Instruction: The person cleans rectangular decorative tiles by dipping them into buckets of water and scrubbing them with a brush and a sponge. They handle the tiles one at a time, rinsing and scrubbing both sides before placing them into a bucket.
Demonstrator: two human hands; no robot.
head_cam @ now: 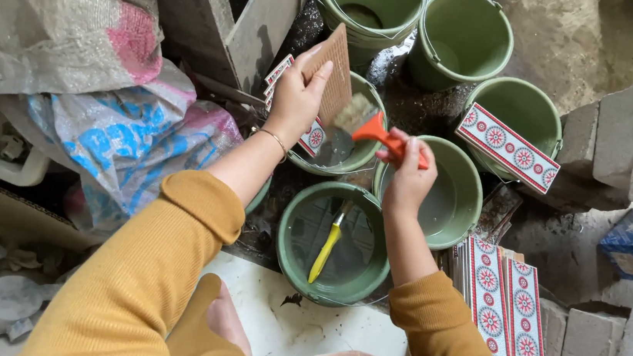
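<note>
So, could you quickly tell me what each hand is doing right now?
Left hand: closed on a brown tile.
Right hand: closed on an orange-handled brush.

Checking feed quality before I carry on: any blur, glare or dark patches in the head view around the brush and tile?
Head view: brush bristles slightly motion-blurred against the tile held by the left hand; right hand sharp; soft even daylight, faint sheen in the bucket water; top-left corner deep in shadow.

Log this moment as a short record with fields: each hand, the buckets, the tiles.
left hand: holds a tile upright, plain back showing
right hand: grips an orange-handled brush, bristles against the tile
buckets: six green ones; nearest bucket holds a yellow-handled brush
tiles: one patterned tile lies across a bucket rim; stack of tiles at right
</note>
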